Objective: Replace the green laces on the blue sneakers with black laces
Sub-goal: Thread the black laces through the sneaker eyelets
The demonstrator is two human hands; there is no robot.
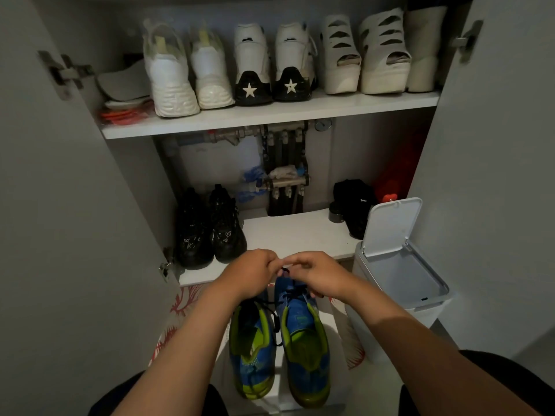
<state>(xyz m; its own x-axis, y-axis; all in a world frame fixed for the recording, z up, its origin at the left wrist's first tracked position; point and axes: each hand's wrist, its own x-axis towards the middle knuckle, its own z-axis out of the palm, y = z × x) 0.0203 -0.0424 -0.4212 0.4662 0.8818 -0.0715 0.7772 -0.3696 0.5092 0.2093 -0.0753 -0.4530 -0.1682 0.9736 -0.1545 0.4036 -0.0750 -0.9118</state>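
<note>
Two blue sneakers with green lining stand side by side on the floor in front of an open shoe cupboard, heels toward me: the left sneaker (252, 349) and the right sneaker (304, 340). Black laces (277, 322) run through both. My left hand (252, 273) and my right hand (319, 276) meet over the right sneaker's toe end, fingers pinched on a black lace there. No green lace is in view.
A white bin (399, 283) with its lid up stands close on the right. The lower shelf (297, 235) holds black boots (207, 229) at left and dark items at right. The upper shelf (270, 114) carries several white shoes. Cupboard doors flank both sides.
</note>
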